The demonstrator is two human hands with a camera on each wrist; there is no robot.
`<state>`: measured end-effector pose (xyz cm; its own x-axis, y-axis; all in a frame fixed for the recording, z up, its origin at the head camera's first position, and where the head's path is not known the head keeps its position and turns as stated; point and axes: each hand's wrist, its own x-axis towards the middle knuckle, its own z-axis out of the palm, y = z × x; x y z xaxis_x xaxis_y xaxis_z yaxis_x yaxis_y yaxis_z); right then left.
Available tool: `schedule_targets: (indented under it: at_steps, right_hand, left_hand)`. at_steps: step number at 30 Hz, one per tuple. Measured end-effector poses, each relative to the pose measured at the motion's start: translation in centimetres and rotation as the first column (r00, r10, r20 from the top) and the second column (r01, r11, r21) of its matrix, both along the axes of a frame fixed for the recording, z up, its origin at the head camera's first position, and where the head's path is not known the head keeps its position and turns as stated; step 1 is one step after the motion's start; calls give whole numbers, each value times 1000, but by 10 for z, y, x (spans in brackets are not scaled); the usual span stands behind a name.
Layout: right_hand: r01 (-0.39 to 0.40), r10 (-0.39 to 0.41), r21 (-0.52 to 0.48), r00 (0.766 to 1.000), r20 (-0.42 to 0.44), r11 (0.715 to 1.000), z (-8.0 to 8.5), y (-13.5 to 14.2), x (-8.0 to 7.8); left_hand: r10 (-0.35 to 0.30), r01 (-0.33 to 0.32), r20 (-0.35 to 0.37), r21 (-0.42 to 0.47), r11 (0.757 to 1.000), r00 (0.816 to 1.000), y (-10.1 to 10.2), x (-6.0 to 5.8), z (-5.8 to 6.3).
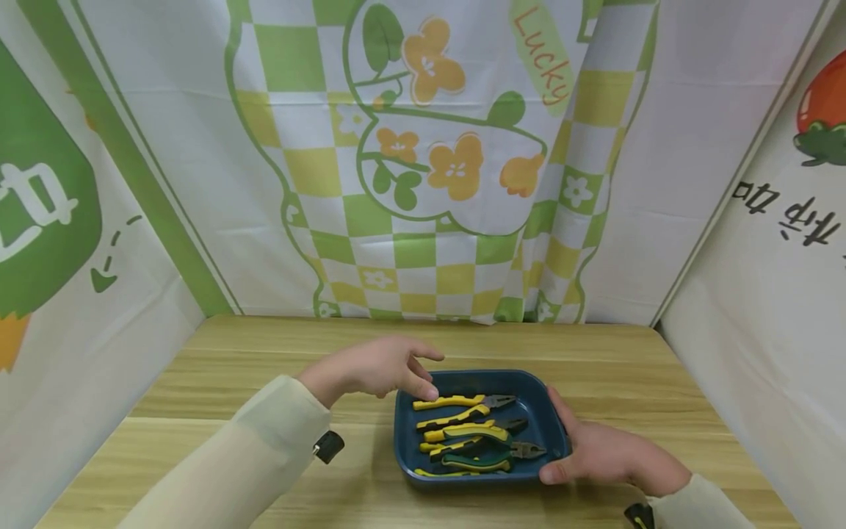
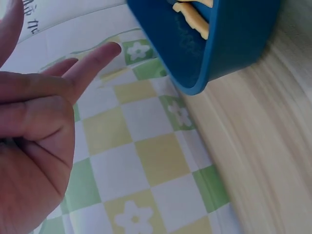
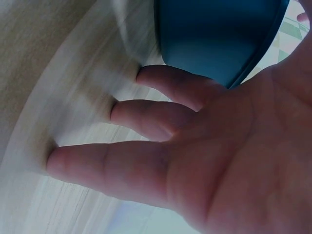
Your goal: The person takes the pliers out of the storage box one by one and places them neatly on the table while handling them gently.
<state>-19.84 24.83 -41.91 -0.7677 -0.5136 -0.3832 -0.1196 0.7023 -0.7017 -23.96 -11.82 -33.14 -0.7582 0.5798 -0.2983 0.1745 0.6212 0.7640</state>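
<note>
A dark blue rectangular tray [image 1: 456, 383] stands on the wooden table, holding several pliers. Most have yellow-and-black handles, such as the pliers [image 1: 449, 402] at the back; the green-handled pliers [image 1: 479, 463] lie nearer the front, jaws to the right. My left hand [image 1: 386, 367] hovers at the tray's back left corner, fingers spread and nothing held; in the left wrist view the hand [image 2: 39, 122] is apart from the tray wall [image 2: 239, 44]. My right hand [image 1: 588, 448] spans the tray's right end, thumb at the front corner. In the right wrist view its straight fingers [image 3: 107, 165] rest on the table.
The wooden table [image 1: 264, 353] meets a printed curtain [image 1: 429, 272] with a green and yellow checked pattern at its back edge. Printed cloth walls [image 1: 747, 294] close off both sides. A small black device [image 1: 328, 446] sits at the left cuff, another [image 1: 639, 514] at the right.
</note>
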Motion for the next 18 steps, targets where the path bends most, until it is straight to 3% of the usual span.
schedule_targets:
  at_steps: [7,18]
  right_hand:
    - [3,-3,-12,1000,4,1000,-2,1,-1]
    - [-5,5,-42,1000,3,999,-2,1,-2]
  left_hand:
    - [-20,20,51,14,1000,999,10,-6,-10]
    - [-66,66,7,-137,988,998,36,-8,-24]
